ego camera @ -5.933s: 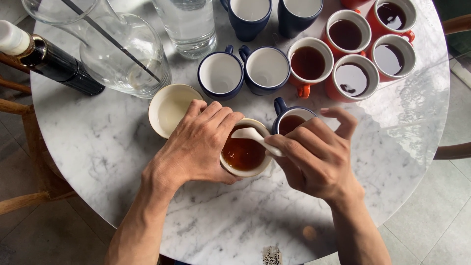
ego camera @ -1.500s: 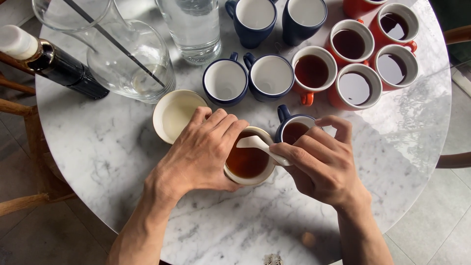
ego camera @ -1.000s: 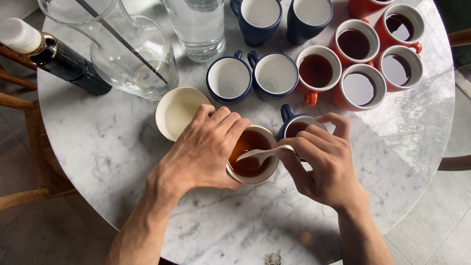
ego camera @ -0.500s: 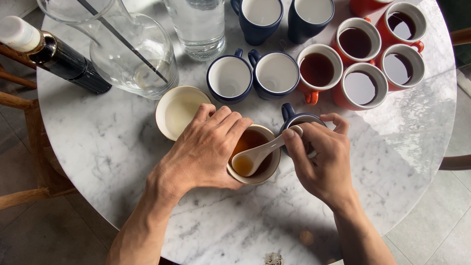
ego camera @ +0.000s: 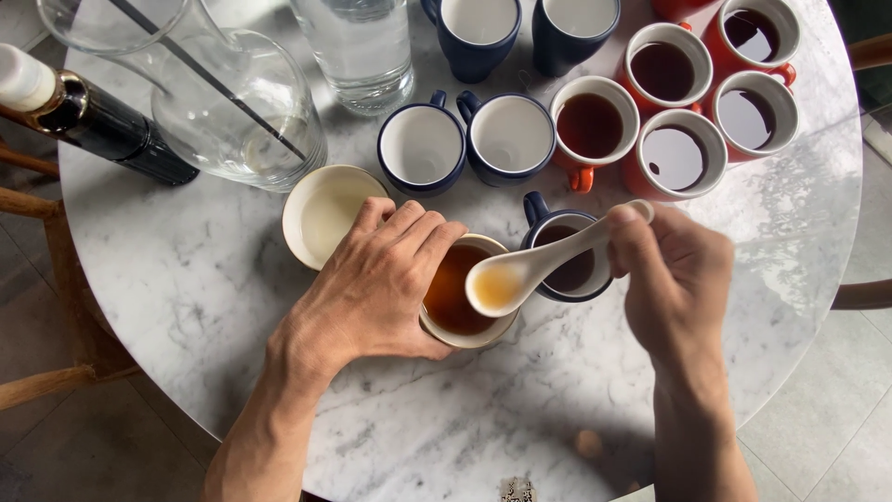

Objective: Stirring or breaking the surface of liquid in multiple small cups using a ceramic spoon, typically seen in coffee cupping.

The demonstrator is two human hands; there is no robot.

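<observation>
My right hand (ego camera: 674,279) has a narrow grip on the far end of a white ceramic soup spoon (ego camera: 534,268), thumb and fingers pinching the handle tip. Its bowl hangs just above the near right rim of the cream ceramic cup of amber tea (ego camera: 460,296) and carries a small pool of that liquid. I judge the spoon light and stiff, but glazed and slick, and brittle if it knocks a rim. Held this far from the bowl, any roll of the handle would tip the pool out, so the bowl has to sit level.

My left hand (ego camera: 376,284) wraps the left side of the cream cup, fingers curled over its far rim, the cup standing on the round white marble surface (ego camera: 214,279). The cup looks fairly full, so heavier than the spoon, and best held by its wall.

Just right of the cup, under the spoon handle, stands a navy blue mug with dark tea (ego camera: 567,260). To the far left sits an empty cream bowl (ego camera: 325,209).
</observation>
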